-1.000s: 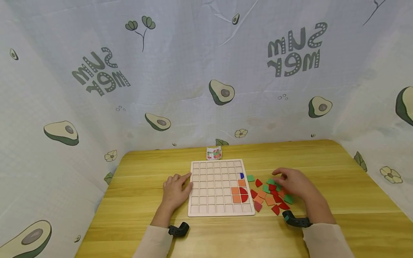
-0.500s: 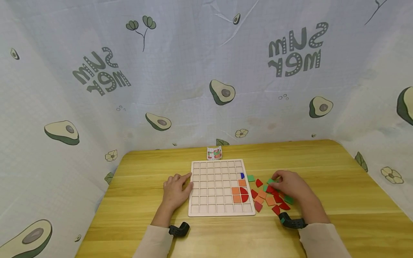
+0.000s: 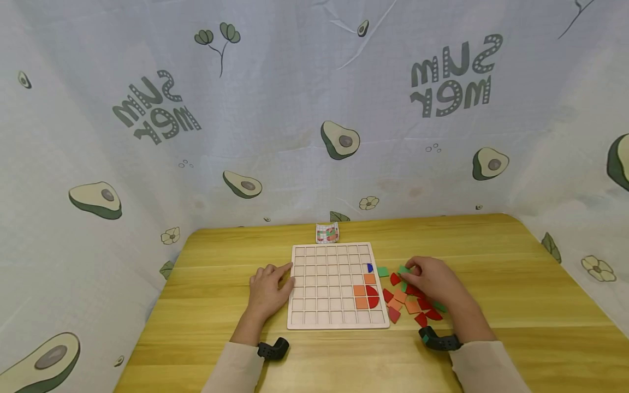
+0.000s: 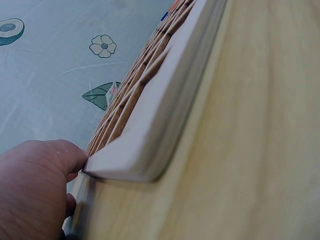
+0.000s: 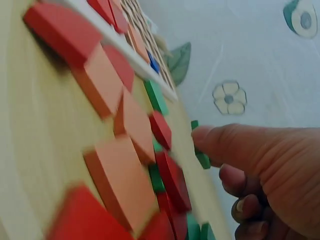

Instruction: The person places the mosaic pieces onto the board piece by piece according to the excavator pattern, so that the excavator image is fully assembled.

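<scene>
A pale wooden grid board (image 3: 314, 322) lies flat on the table. My left hand (image 3: 267, 288) rests at its left edge, thumb and index finger touching the rim; the left wrist view has the thumb (image 4: 60, 154) against the board's corner. Between thumb and fingers, my right hand (image 3: 436, 281) pinches a green tile (image 5: 202, 159), held just above the table. Below that hand spreads a loose pile of red, orange and green tiles (image 5: 122, 175), partly covered by the hand in the head view. Orange squares (image 3: 360, 290), red quarter-round pieces (image 3: 372, 301) and a small blue piece (image 3: 370, 268) sit in the board's right-hand cells.
Behind the board stands a small curled pattern card (image 3: 327, 233). Another green tile (image 3: 383, 272) lies at the board's right edge. The wooden table (image 3: 236, 245) meets a printed curtain (image 3: 275, 136) at the back. Each wrist wears a black camera band (image 3: 273, 349).
My right hand has reached into the pile, pinched a green tile and moved left with it toward the board. The left hand has stayed at the board's edge.
</scene>
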Action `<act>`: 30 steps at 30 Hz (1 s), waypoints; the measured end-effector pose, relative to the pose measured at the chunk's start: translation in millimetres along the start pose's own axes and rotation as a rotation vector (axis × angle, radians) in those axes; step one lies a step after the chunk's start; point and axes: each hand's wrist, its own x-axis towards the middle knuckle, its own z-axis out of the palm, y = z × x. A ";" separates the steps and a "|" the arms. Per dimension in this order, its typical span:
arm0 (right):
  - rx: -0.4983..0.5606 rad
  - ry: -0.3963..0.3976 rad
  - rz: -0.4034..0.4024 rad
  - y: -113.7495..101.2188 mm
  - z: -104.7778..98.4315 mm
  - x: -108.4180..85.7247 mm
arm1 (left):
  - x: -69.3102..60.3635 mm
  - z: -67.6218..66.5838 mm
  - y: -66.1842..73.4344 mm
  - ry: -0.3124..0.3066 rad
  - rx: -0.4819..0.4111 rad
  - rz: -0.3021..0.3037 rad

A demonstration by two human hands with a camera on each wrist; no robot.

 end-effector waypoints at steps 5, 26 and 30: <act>0.024 -0.021 -0.087 -29.7 13.4 2.0 | 0.0 -1.1 -0.1 0.002 -0.002 0.002; -0.045 0.052 -0.174 -63.5 50.5 2.2 | 0.4 0.1 -0.8 -0.011 -0.003 -0.002; -0.063 0.089 -0.194 -64.0 53.4 2.2 | 0.4 -0.3 0.0 -0.013 -0.006 -0.002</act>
